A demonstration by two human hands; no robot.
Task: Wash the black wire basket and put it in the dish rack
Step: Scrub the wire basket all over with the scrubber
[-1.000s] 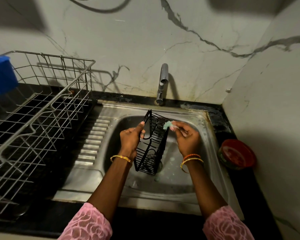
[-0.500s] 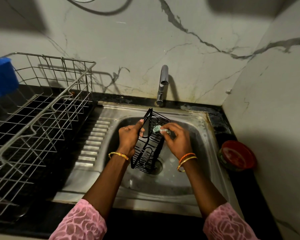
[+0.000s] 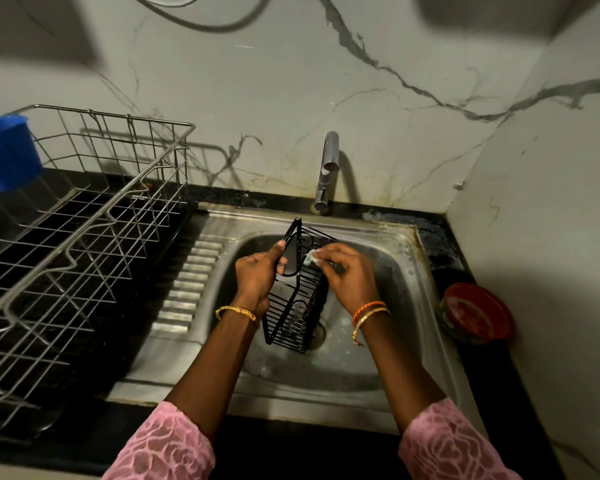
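Black wire basket: held on end over the steel sink, between the two hands, its lower end just above the drain.
Left hand: curled round the basket's left edge, thumb laid along the wire rim; a gold bangle is worn at the wrist.
Right hand: fingers pinched on a pale green scrub pad, which is pressed against the basket's upper right side; orange and gold bangles are worn at the wrist.
Dish rack: steel wire, set well to the left of the left hand, on the dark counter.
Blue cup: hung at the rack's far left corner.
Tap: beyond both hands, at the wall.
Red container: to the right of the right hand, on the counter.
Writing: none can be read.
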